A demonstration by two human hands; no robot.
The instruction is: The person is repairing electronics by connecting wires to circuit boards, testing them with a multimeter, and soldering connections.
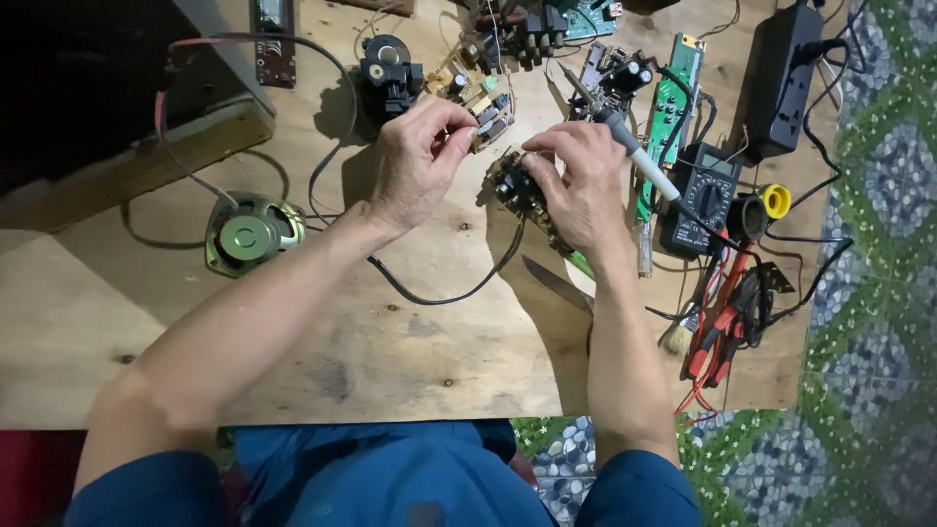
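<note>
Our right hand (576,185) holds a soldering iron (625,146) and a small circuit board (517,185) above the tabletop (390,342); our left hand (415,161) pinches thin wire beside it. The soldering looks unfinished; a speaker (249,232) lies well apart.

The soldering iron (639,156) had a white handle; the meter (705,198) was black, beside a yellow ring (776,200). The circuit board (669,107) was green, the pliers (717,337) red-handled, the table (410,351) pale wood, the floor mat (869,322) green with blue-grey pebble patterning
</note>
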